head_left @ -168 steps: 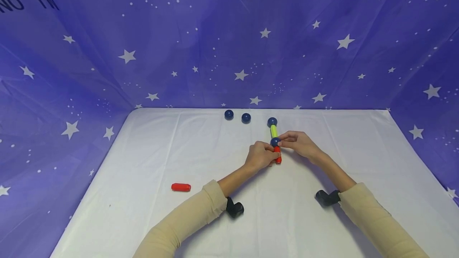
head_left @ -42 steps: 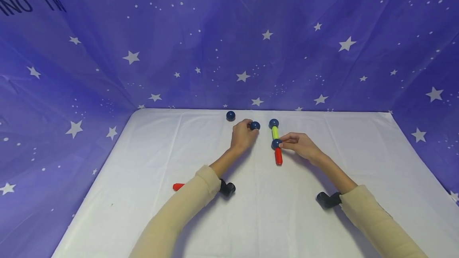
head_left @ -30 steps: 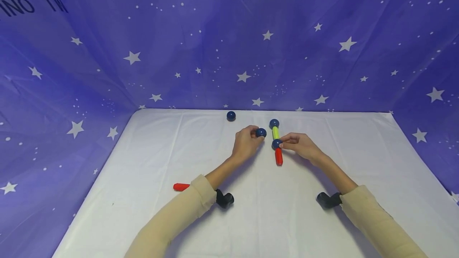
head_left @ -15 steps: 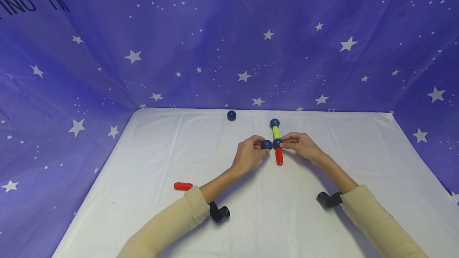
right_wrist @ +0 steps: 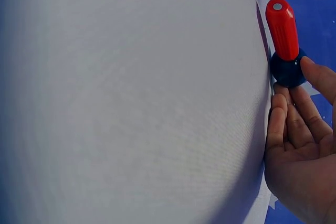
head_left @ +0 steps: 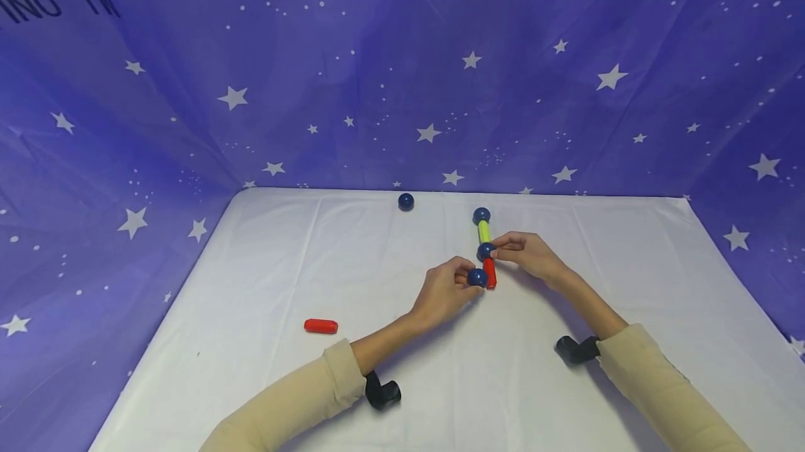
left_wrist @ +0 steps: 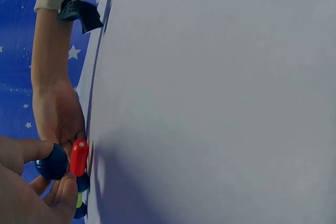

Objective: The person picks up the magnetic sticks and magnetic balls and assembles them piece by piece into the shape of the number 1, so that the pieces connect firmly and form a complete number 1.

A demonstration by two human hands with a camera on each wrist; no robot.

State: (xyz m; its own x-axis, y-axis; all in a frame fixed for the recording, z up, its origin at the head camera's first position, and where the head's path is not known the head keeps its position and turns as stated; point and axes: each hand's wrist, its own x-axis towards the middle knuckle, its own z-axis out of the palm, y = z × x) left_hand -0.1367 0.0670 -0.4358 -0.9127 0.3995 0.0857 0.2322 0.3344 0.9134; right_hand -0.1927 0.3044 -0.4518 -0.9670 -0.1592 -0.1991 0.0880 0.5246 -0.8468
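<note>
My left hand point(head_left: 446, 293) pinches a loose dark blue ball point(head_left: 477, 278) between thumb and fingers, just left of a red rod point(head_left: 490, 274). That rod joins a second blue ball point(head_left: 486, 251), followed by a yellow-green rod point(head_left: 483, 232) and a third blue ball point(head_left: 481, 215), in a line running away from me. With thumb and fingertips my right hand point(head_left: 528, 256) holds the middle ball from the right. In the right wrist view, the free end of the red rod point(right_wrist: 282, 27) shows a small metal disc. The left wrist view has the pinched ball point(left_wrist: 52, 163) close beside the rod.
Another blue ball point(head_left: 406, 202) sits near the table's back edge. A separate red rod point(head_left: 321, 326) lies at the left on the white cloth point(head_left: 264, 263). Black wrist cameras point(head_left: 383, 392) hang at both sleeves. A purple starry curtain point(head_left: 352, 75) walls the back and sides.
My left hand left the red rod, picked up a ball from the back, and brought it toward me, past the middle ball to the red rod's near end. My right hand stays put.
</note>
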